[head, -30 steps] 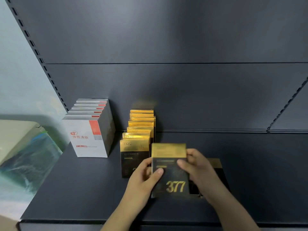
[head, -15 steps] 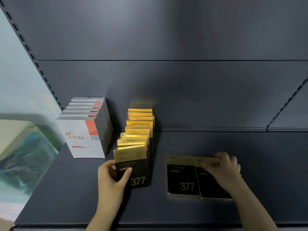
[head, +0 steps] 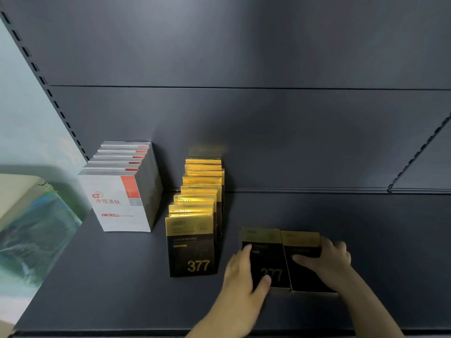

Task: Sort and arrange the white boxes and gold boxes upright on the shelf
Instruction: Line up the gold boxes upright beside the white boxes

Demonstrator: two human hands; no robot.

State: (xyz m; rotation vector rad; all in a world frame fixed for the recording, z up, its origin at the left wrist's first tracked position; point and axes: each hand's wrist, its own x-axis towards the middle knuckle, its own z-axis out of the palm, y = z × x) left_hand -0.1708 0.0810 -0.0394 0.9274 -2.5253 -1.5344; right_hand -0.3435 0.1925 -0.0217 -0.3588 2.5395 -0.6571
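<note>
A row of several white boxes [head: 122, 203] stands upright at the left of the dark shelf [head: 109, 289]. To its right stands a row of several gold-and-black boxes [head: 192, 242], the front one marked 377. Two more gold boxes lie flat side by side further right. My left hand [head: 244, 276] grips the left flat box [head: 266, 250] by its left edge, thumb on its face. My right hand [head: 327, 262] holds the right flat box [head: 302, 242] at its right edge, thumb across its face.
The shelf's dark back panel [head: 268, 132] rises behind the rows. A slotted upright [head: 48, 93] runs along the left side. Off the shelf's left end lies a pale object with a greenish plastic cover [head: 29, 228]. A neighbouring shelf section [head: 419, 191] begins at the far right.
My left hand left the upright gold box at the front of the row and moved right onto the left flat box. My right hand stayed on the right flat box.
</note>
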